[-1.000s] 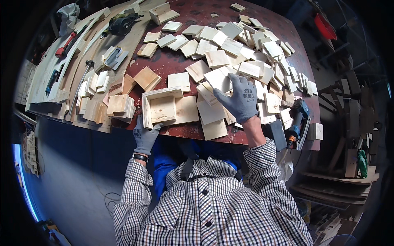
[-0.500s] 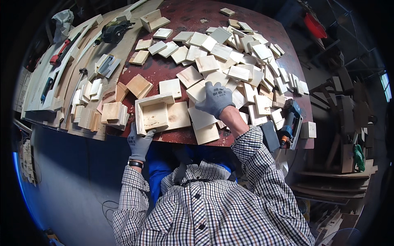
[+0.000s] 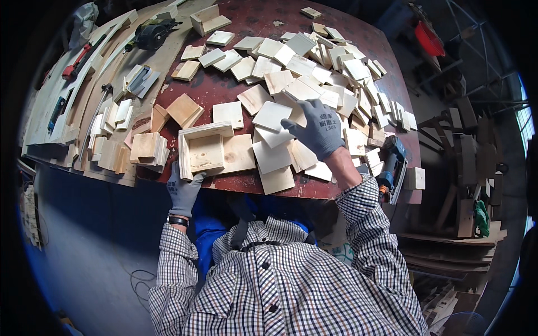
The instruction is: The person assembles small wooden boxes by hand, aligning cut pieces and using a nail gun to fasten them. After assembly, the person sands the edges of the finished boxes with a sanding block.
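At the near edge of the table, my left hand (image 3: 184, 193), in a grey glove, grips the lower left corner of a small open wooden box (image 3: 206, 152), its thumb over the near edge. The box is made of pale boards, and its near part rests by a flat wooden board (image 3: 237, 154). My gloved right hand (image 3: 320, 129) reaches over the heap of loose square wooden boards (image 3: 302, 66). Its thumb and fingers are spread, the fingertips at the edge of one board; no board shows clearly gripped.
A blue nail gun (image 3: 392, 168) lies at the right edge of the dark red table (image 3: 246, 11). Stacked wood blocks (image 3: 147, 148) stand left of the box. A hammer (image 3: 101, 106), a black power tool (image 3: 154, 33) and a red-handled tool (image 3: 78, 64) lie on planks at left.
My right hand has shifted to the right across the heap, its thumb and fingers now spread. Boards near it have moved. My left hand stays on the box; the whole view has shifted slightly.
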Motion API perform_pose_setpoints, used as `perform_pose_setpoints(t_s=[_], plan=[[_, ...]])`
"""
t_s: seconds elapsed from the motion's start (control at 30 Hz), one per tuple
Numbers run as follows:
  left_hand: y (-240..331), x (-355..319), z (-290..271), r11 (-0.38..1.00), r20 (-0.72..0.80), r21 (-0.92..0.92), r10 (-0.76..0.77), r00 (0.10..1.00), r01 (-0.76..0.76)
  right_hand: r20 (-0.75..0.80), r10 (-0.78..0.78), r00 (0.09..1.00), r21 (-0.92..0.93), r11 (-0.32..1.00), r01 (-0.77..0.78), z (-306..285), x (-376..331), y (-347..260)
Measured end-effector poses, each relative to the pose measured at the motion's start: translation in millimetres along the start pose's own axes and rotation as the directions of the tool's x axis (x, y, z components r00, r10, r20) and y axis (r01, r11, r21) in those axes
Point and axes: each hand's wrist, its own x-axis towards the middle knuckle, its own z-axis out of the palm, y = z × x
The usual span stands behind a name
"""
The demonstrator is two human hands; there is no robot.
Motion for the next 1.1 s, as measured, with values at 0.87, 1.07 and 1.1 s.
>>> perform_pose_setpoints(t_s=[0.87, 1.07, 1.1], plan=[[7, 1, -3, 0.991, 0.007, -0.122, -0.056, 0.998, 0.056, -0.053, 0.234, 0.971, 0.224, 0.950, -0.216, 39, -44, -21], [7, 2, -3, 0.997, 0.004, -0.069, -0.034, 0.999, 0.035, -0.119, -0.272, 0.955, 0.016, 0.961, 0.275, 55, -58, -17], [8, 2, -4, 0.996, 0.011, -0.076, -0.056, 0.998, 0.056, -0.016, -0.310, 0.950, -0.017, 0.951, 0.310, 56, -60, -19]])
